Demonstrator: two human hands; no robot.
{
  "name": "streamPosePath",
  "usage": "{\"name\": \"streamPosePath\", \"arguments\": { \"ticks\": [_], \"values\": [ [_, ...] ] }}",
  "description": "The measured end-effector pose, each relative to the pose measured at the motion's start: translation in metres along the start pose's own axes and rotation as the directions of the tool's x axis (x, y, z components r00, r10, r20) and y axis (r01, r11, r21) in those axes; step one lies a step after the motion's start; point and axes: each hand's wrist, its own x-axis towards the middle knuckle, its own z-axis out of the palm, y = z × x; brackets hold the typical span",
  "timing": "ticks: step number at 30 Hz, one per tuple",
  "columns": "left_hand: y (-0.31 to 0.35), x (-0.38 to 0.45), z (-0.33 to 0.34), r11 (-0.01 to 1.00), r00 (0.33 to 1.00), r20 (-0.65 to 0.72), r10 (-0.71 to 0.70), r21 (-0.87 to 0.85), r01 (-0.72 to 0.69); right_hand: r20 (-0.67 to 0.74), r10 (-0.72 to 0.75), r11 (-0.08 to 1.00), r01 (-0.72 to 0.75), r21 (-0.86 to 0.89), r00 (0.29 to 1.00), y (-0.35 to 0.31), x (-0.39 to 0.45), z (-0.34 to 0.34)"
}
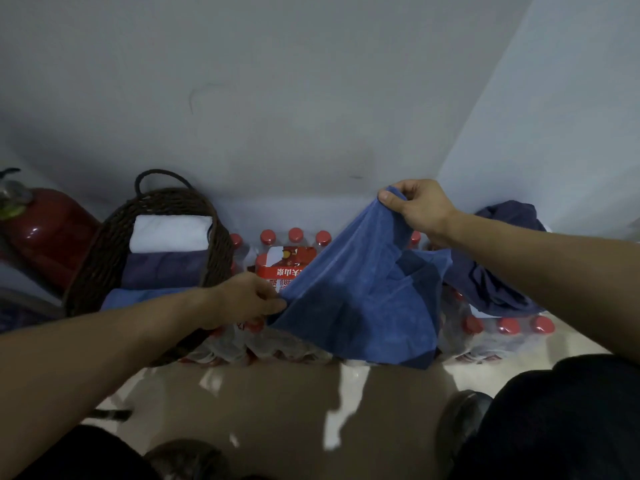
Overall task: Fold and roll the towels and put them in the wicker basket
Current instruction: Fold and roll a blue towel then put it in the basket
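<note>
A red fire extinguisher (45,233) is standing at the far left, against the wall. Just beside it, the wicker basket (104,251) is sitting tilted, its looped handle rising toward the wall. Inside the basket, three rolled towels are lying in a row: a white towel (169,233) nearest the wall, a purple towel (162,271) in the middle touching it, and a light blue towel (138,296) at the near rim, partly hidden by the left forearm.

The left hand (242,299) is pinching the near left edge of the blue towel (353,299), thumb and fingers curled tight on the cloth. The towel is hanging spread between both hands, draping over shrink-wrapped packs of red-capped water bottles (294,237) that are standing on the floor along the wall. One pack is showing a red printed label (284,265).

The right hand (419,206) is gripping the towel's upper corner, raised higher than the left, fingers curled round the fabric. The towel's lower edge is reaching the near edge of the packs.

At the right, a crumpled dark blue towel (495,265) is lying heaped on top of the bottle packs, near the corner of the walls. A dark shoe (460,420) is resting on the glossy floor (294,410) at lower right.
</note>
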Motion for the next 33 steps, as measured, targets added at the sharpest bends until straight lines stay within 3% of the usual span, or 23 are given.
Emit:
{"name": "streamPosePath", "arguments": {
  "ticks": [2,4,6,9,14,16,18,19,21,24,28,31,33],
  "values": [
    [-0.014,-0.01,0.015,0.968,0.998,-0.057,-0.034,-0.251,0.019,0.007,-0.013,1.0,0.013,-0.002,1.0,-0.002,0.001,0.003],
    [-0.022,-0.025,0.038,0.778,0.99,-0.054,-0.133,-0.624,0.07,0.004,-0.024,1.0,0.024,-0.017,1.0,-0.005,0.001,0.006],
    [-0.025,-0.036,0.059,0.611,0.956,-0.138,-0.26,-0.79,0.053,0.032,-0.052,0.997,0.053,-0.053,0.998,-0.007,-0.001,0.008],
    [-0.023,-0.044,0.086,0.656,0.903,-0.344,-0.256,-0.748,-0.099,0.126,-0.104,0.975,0.127,-0.184,0.987,-0.01,-0.003,0.01],
    [-0.009,-0.057,0.119,0.763,0.891,-0.425,-0.157,-0.626,-0.164,0.226,-0.148,0.919,0.218,-0.327,0.963,-0.022,-0.008,0.014],
    [-0.01,-0.056,0.129,0.732,0.865,-0.446,-0.23,-0.665,-0.148,0.213,-0.188,0.912,0.251,-0.325,0.959,-0.026,-0.013,0.017],
    [-0.008,-0.056,0.139,0.634,0.864,-0.383,-0.327,-0.767,-0.1,0.205,-0.204,0.905,0.264,-0.334,0.957,-0.03,-0.016,0.022],
    [-0.009,-0.056,0.143,0.646,0.869,-0.38,-0.315,-0.757,-0.097,0.203,-0.205,0.903,0.265,-0.339,0.957,-0.033,-0.015,0.025],
    [-0.012,-0.06,0.152,0.797,0.878,-0.445,-0.177,-0.589,-0.137,0.214,-0.219,0.892,0.284,-0.353,0.952,-0.043,-0.012,0.033],
    [-0.018,-0.062,0.162,0.853,0.846,-0.515,-0.134,-0.495,-0.166,0.235,-0.23,0.869,0.308,-0.387,0.944,-0.061,0.0,0.052],
    [-0.023,-0.062,0.177,0.742,0.813,-0.529,-0.244,-0.641,-0.194,0.255,-0.206,0.848,0.303,-0.435,0.945,-0.063,0.017,0.104],
    [-0.03,-0.058,0.187,0.73,0.774,-0.538,-0.334,-0.667,-0.148,0.286,-0.2,0.825,0.318,-0.467,0.937,-0.048,0.022,0.147],
    [-0.035,-0.052,0.191,0.56,0.733,-0.462,-0.5,-0.818,-0.133,0.293,-0.184,0.839,0.305,-0.451,0.938,-0.037,0.025,0.171]
  ]
}}
